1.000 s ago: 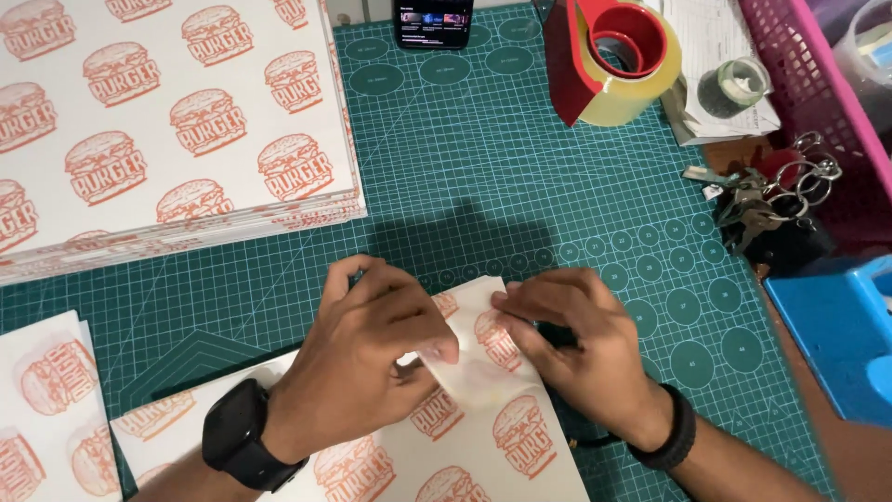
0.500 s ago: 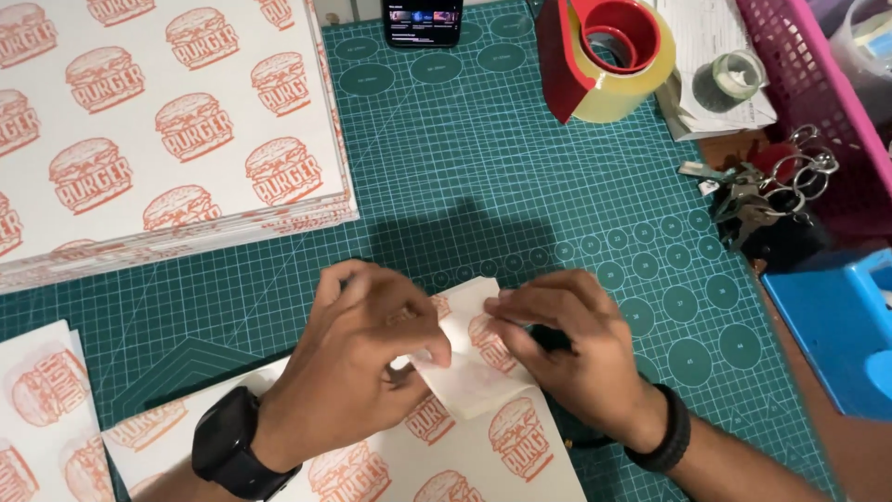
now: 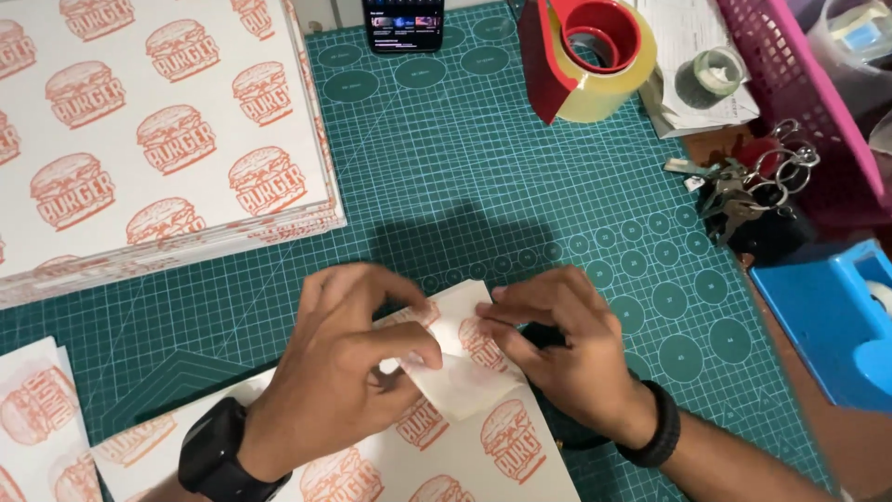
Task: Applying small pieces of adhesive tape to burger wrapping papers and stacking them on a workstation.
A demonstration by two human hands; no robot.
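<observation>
My left hand (image 3: 348, 358) and right hand (image 3: 557, 344) pinch the burger-print sheet (image 3: 465, 409): its corner is folded over, the rest lies flat.

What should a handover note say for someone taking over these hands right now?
Left hand: on the printed sheet, thumb and fingers pinching its folded top corner.
Right hand: pressing the same fold from the other side, fingertips on the paper.
Things: the sheet lies on the green cutting mat, its top corner lifted and bent over. A stack of matching sheets sits at upper left, more sheets at lower left. Tape roll at the top, blue dispenser at right.
Done: one corner fold started.
Left: the fold is not pressed flat; the rest of the sheet is unfolded.
</observation>
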